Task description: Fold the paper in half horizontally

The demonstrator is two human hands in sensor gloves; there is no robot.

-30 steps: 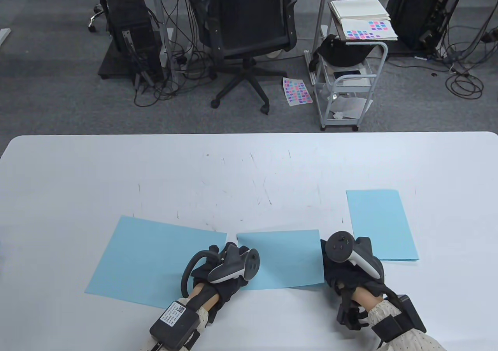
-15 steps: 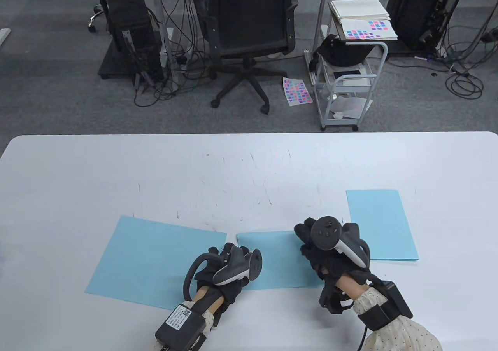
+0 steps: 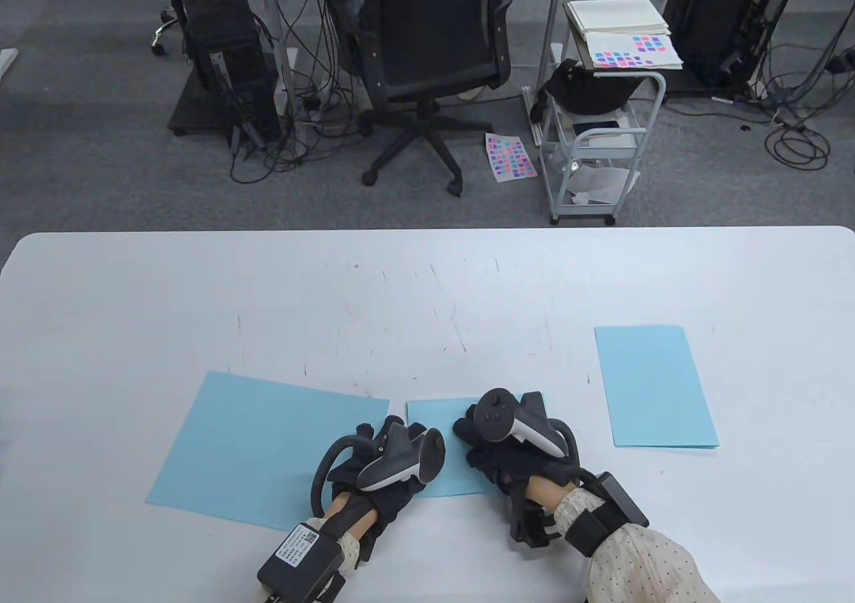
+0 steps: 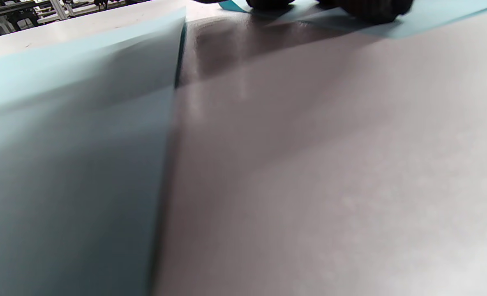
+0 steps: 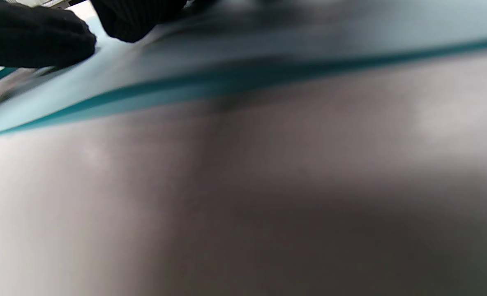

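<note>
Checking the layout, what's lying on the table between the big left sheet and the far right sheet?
The table view shows the middle sheet there, both hands on it.

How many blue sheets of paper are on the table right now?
3: a large sheet at left, a folded sheet under both hands, and another folded sheet at right. None seems hidden.

matt blue paper [image 3: 449, 469] lies on a smooth, faintly glossy, scratched white table [image 3: 427, 282].

Pale blues on white
Three light blue papers [image 3: 267, 446] on a white table [image 3: 427, 282]; black gloves [image 3: 497, 459], dotted cream sleeve [image 3: 641, 563]
</note>
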